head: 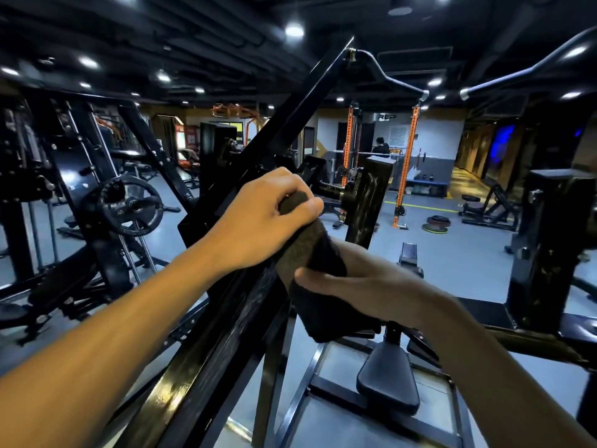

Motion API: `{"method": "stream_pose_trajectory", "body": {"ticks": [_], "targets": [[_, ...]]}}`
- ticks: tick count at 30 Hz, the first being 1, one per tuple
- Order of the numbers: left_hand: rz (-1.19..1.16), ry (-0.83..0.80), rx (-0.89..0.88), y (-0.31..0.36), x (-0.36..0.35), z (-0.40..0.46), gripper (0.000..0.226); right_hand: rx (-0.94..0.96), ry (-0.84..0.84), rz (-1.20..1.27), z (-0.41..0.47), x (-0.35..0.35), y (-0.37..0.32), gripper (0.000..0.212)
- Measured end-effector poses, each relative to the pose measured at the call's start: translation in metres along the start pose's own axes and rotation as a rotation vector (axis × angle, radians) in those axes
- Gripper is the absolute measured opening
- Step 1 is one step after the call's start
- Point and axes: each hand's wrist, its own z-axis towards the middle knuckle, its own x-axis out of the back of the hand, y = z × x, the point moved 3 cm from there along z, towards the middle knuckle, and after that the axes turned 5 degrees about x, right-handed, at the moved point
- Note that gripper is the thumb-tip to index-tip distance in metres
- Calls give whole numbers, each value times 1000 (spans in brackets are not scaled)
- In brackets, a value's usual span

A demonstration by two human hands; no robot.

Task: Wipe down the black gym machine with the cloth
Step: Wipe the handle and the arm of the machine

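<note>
Wiping in progress: cloth (318, 253) is wrapped against the slanted lever arm (226, 318) of the black gym machine (371, 195), about halfway up the beam.
Left hand (261, 218): fingers curled over the upper end of the cloth, thumb pressed on top, holding it against the beam.
Right hand (365, 286): thumb and fingers pinch the lower part of the cloth; its loose end hangs below the hand.
Cloth condition: dark, folded thick, stretched between the two hands; dampness cannot be told.
Work judged done: the beam below the hands shows streaked, smeared marks that may be wipe traces, though reflections from the ceiling lights (294, 29) make this uncertain.
Work judged outstanding: upper beam toward the bent handle (384, 72), the upright block (371, 195) with the spring fitting, the seat pad (391, 379) and base frame (323, 399), and the right-hand upright (549, 253) show no cloth contact now.
Overall progress: early to middle, on my reading; one member is in hand, most surfaces remain.
Surroundings: weight plate (129, 205) on a neighbouring rack at left; orange racks (410, 147) and a person in the far background.
</note>
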Motion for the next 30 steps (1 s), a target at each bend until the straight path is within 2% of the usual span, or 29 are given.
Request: {"method": "stream_pose_trajectory", "body": {"ticks": [2, 5, 9, 11, 12, 16, 19, 23, 25, 28, 30], "targets": [[-102, 18, 56, -4, 2, 3, 7, 51, 111, -184, 2, -4, 6, 36], [-216, -32, 155, -7, 3, 7, 15, 74, 180, -192, 0, -8, 9, 45], [11, -128, 244, -10, -3, 17, 26, 101, 160, -332, 2, -8, 3, 44], [71, -65, 226, -13, -5, 20, 35, 95, 174, -309, 4, -9, 7, 42], [45, -12, 205, -14, -5, 21, 32, 76, 177, -326, 4, -9, 9, 40], [13, 104, 121, -17, -16, 20, 6, -77, 124, -433, 16, 2, 15, 30], [-2, 156, -6, -18, -28, 23, 11, 45, 236, -401, 33, 9, 10, 51], [-116, 283, -41, -29, -27, 33, 12, 135, 453, -503, 45, -7, 18, 34], [-125, 321, -61, -35, -27, 37, 11, 150, 509, -553, 52, -10, 22, 32], [-283, 235, -11, -50, -26, 48, 4, 169, 475, -685, 67, 1, 18, 36], [-558, 139, 101, -69, -19, 64, 20, 143, 420, -820, 74, 19, 7, 42]]}}
